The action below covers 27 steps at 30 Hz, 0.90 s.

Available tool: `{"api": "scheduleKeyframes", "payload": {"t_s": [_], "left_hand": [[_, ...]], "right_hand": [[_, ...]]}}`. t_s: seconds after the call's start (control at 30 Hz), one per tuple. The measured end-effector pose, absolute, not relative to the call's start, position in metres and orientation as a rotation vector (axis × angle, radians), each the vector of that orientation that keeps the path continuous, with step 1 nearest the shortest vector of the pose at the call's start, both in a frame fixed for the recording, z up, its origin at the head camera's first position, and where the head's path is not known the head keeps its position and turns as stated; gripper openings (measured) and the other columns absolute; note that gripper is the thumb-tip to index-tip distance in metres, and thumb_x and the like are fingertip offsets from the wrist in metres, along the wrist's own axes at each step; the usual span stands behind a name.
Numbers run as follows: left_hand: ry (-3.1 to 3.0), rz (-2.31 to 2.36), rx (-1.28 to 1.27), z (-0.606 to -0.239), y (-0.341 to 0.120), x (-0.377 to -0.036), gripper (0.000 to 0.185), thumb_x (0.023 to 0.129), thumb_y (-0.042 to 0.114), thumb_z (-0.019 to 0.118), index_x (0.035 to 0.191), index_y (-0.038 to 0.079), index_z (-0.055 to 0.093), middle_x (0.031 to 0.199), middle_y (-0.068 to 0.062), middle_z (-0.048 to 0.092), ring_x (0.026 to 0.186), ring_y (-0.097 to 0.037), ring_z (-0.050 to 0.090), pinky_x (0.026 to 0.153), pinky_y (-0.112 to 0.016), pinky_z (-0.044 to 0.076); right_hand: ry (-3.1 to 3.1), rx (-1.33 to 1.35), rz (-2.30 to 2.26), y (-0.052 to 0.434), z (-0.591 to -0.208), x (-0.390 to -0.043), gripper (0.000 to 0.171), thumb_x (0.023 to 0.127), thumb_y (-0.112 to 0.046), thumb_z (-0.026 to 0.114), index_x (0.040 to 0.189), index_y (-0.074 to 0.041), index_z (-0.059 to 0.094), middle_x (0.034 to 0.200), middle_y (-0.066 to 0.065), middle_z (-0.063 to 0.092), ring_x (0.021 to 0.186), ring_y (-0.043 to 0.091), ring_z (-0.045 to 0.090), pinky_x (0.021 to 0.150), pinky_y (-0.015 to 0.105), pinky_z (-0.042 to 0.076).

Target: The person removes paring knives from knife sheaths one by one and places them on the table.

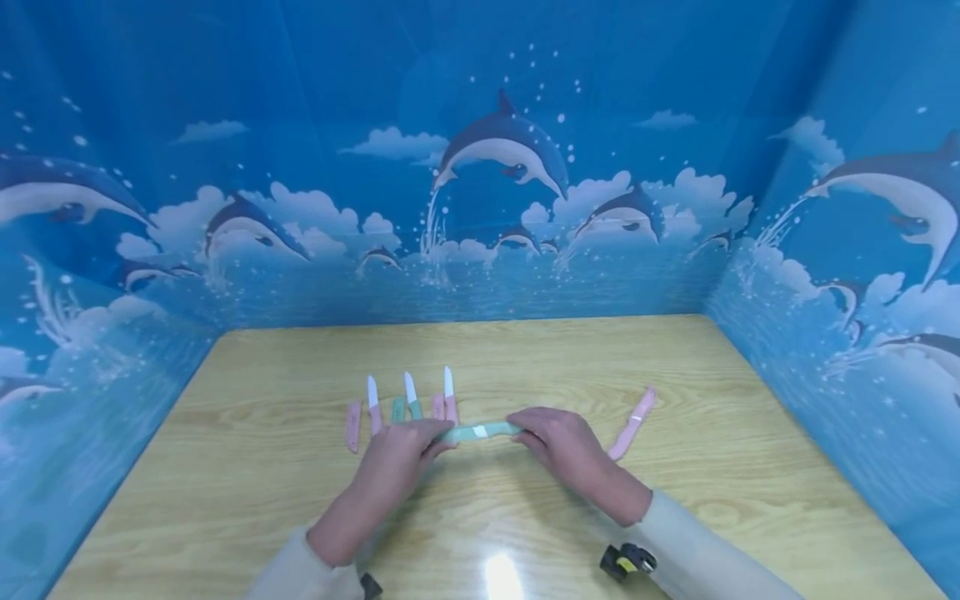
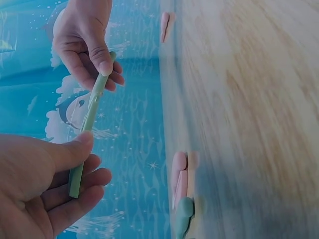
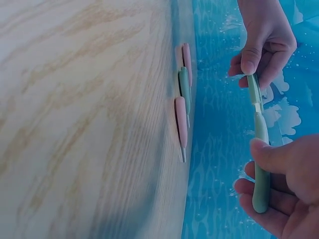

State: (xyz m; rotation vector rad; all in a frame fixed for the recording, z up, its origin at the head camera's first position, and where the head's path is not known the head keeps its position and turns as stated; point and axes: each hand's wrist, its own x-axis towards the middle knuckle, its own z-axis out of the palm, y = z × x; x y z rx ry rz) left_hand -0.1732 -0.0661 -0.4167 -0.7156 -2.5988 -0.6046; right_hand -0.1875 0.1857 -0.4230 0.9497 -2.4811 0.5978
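Both hands meet above the middle of the wooden desk (image 1: 675, 400), the left hand (image 1: 393, 467) and the right hand (image 1: 562, 446) each gripping one end of a green sheathed knife (image 1: 480, 431) held level between them, thumbs pressed on top. Just beyond them three knives with white blades (image 1: 408, 390) lie in a row beside loose pink and green sheaths, and a pink sheathed knife (image 1: 633, 423) rests to the right, near the right hand
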Motion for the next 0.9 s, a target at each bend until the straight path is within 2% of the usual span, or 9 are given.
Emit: {"api": "scheduleKeyframes", "payload": {"t_s": [0.27,0.5,0.7,0.9], "left_hand": [[-2.583,-0.595,-0.721,-0.4181,-0.0682,-0.1729,0.020,0.081,0.024,0.077,0.097,0.012,0.074,0.085,-0.004,0.074,0.072,-0.016,0.071,0.065,-0.027,0.060],[-2.593,-0.602,-0.721,-0.4203,-0.0694,-0.1726,0.020,0.081,0.022,0.077,0.098,0.011,0.073,0.092,-0.005,0.075,0.080,-0.018,0.072,0.071,-0.028,0.060],[-2.618,-0.594,-0.694,-0.4214,-0.0700,-0.1724,0.021,0.081,0.023,0.077,0.098,0.012,0.074,0.090,-0.005,0.075,0.076,-0.017,0.072,0.067,-0.027,0.060],[-2.617,-0.594,-0.687,-0.4228,-0.0705,-0.1719,0.022,0.080,0.022,0.077,0.098,0.011,0.074,0.091,-0.005,0.075,0.078,-0.017,0.072,0.069,-0.028,0.060]], "right_hand": [[-2.477,0.948,0.613,0.1871,-0.4246,-0.1877,0.027,0.080,-0.010,0.078,0.105,-0.006,0.073,0.102,0.006,0.074,0.092,0.020,0.071,0.081,0.034,0.059],[-2.466,0.950,0.631,0.1885,-0.4268,-0.1884,0.027,0.078,-0.009,0.079,0.104,-0.006,0.073,0.102,0.007,0.074,0.092,0.021,0.071,0.082,0.035,0.059],[-2.495,0.923,0.641,0.1898,-0.4277,-0.1873,0.028,0.078,-0.010,0.079,0.105,-0.006,0.073,0.102,0.007,0.074,0.093,0.021,0.071,0.082,0.035,0.058],[-2.508,0.920,0.684,0.1907,-0.4305,-0.1854,0.028,0.079,-0.009,0.078,0.106,-0.006,0.072,0.103,0.007,0.073,0.094,0.021,0.070,0.084,0.035,0.058]]}}
